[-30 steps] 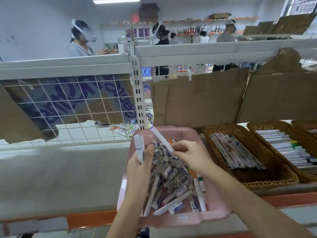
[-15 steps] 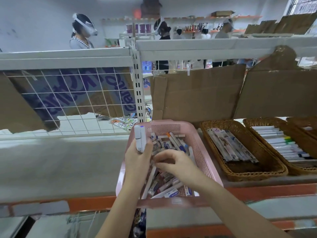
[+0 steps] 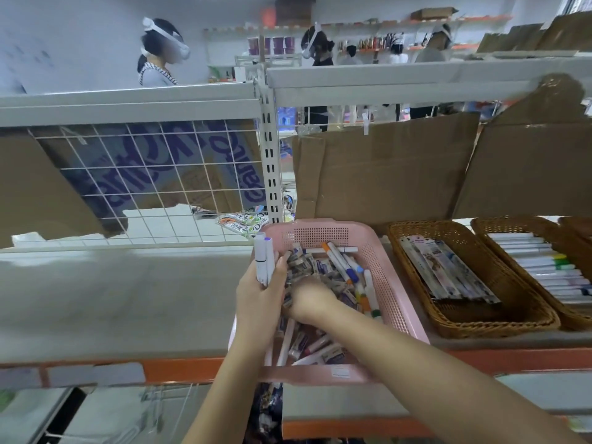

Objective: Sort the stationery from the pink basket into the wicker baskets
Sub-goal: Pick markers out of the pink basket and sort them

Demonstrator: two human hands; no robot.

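Head camera, looking down: two bare forearms reach in from the bottom edge, over the orange front lip of the shelf point(image 3: 512, 358), and both hands meet at the pink basket point(image 3: 381, 251). The left hand point(image 3: 256, 299) is curled round a pair of white markers point(image 3: 264, 261), holding them upright at the basket's left rim, one purple-tipped cap pointing up. The right hand point(image 3: 309, 299) is down in the heap, knuckles up, fingers buried among the stationery point(image 3: 333, 274), so whether it has hold of anything I cannot tell. The two hands sit just beside each other, nearly touching. That pile is a jumble: small labelled packets, white pens, markers with orange, blue and green caps, filling the basket from front wall to back.

Moving right along the shelf, the near wicker basket point(image 3: 499, 325) sits just beside the pink one and holds flat packaged items point(image 3: 448, 270) laid in a slanted row. Next to it, touching rim to rim, a second wicker basket point(image 3: 512, 223) is lined with white pens point(image 3: 544, 267), a few with green or yellow ends.

Behind the baskets, sheets of brown cardboard point(image 3: 384, 174) hang from the upper shelf rail, and a white wire grid point(image 3: 144, 174) fills the bay on the left. Further back, people in headsets point(image 3: 160, 52) stand among other shelving
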